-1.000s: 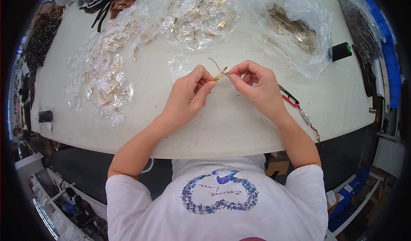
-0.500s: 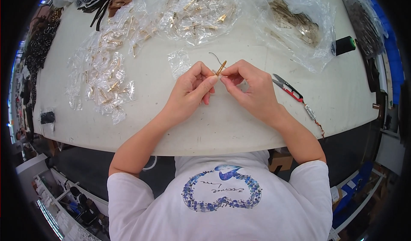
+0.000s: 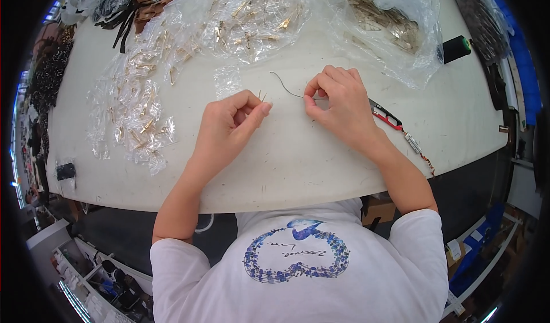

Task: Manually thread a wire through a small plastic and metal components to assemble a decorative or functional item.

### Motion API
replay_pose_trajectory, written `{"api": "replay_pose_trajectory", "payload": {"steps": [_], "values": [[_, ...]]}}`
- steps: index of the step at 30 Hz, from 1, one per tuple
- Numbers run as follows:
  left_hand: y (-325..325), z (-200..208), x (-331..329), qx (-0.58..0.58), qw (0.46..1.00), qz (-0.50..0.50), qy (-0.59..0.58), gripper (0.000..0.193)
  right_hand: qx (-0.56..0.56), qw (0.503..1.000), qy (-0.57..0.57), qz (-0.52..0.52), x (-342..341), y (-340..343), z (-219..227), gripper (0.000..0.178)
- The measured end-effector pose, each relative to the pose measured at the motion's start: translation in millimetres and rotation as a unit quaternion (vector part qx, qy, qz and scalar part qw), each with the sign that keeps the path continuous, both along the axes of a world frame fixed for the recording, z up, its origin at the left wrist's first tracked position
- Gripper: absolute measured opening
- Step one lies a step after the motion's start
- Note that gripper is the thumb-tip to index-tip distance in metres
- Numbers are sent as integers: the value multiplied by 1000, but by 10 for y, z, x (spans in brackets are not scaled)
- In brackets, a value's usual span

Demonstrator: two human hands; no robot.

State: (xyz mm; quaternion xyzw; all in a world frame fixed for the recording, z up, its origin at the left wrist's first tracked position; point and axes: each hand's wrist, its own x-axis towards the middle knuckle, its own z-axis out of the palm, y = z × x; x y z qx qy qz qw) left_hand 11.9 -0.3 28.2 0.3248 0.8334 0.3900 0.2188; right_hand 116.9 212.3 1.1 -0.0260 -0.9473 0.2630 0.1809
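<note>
Between the thumb and finger of my left hand is a slim gold metal piece, mostly hidden by the fingers. My right hand, a short way to the right, is closed in a pinch on a thin dark thread. The thread's loose end curves up and left over the table. A gap separates the two hands. Beside my right wrist lie thread snips with black and red handles, their blades partly covered by the hand. Left of centre, a small clear plastic bag rests beyond my left hand.
Clear bags of gold metal pieces spread over the far and left parts of the white table. At the far right are a plastic bag of flat brownish pieces and a black thread spool. Dark straps lie at the far left.
My hands have moved apart from where they met on the gold piece. The left has drawn left and slightly down with it; the right has shifted right, holding the thread.
</note>
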Motion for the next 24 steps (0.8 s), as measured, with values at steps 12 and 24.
{"api": "replay_pose_trajectory", "payload": {"steps": [12,24], "values": [[62,-151,44,221,888,27,-402,21,0,983,140,120,87,-392,68,19],[31,-64,87,193,954,2,-228,15,-175,974,138,42,75,-186,286,22]]}}
